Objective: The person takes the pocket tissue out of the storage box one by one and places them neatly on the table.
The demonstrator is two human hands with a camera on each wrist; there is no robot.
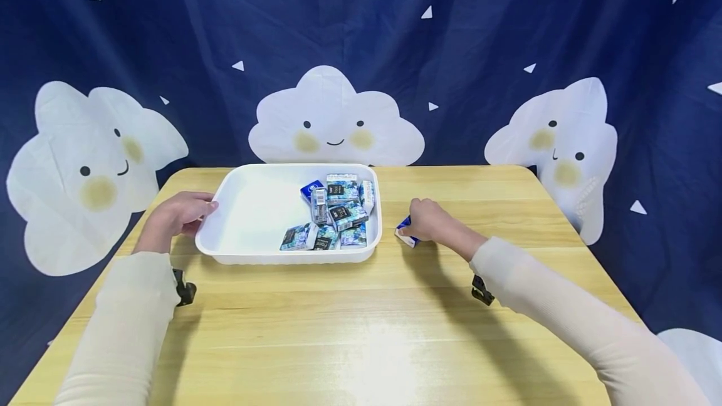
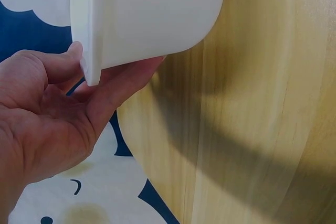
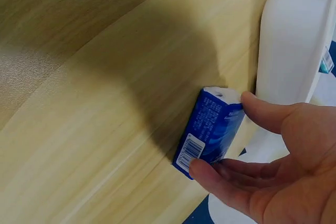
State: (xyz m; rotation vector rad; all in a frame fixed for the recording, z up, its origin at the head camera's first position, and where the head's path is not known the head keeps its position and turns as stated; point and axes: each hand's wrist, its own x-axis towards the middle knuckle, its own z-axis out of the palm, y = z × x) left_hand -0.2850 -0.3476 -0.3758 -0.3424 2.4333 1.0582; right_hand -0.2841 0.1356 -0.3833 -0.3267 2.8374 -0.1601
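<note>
A white plastic tray (image 1: 254, 205) is on the table, with several blue-green patterned tissue packs (image 1: 348, 215) and one plain dark blue pack (image 1: 310, 190) gathered in its right half. My left hand (image 1: 183, 212) grips the tray's left rim, the thumb (image 2: 76, 53) at the lip and the fingers beneath. To the right of the tray, my right hand (image 1: 431, 221) pinches a blue pocket tissue pack (image 3: 210, 129) between thumb and fingers. That pack has a white end and a barcode; it stands tilted at the tabletop, and whether it touches the wood I cannot tell.
The pale wooden table (image 1: 316, 331) reaches back to a dark blue curtain (image 1: 474, 42) printed with white smiling clouds. Black wrist mounts (image 1: 184, 288) hang below both sleeves. The tray's right wall stands a short way left of my right hand.
</note>
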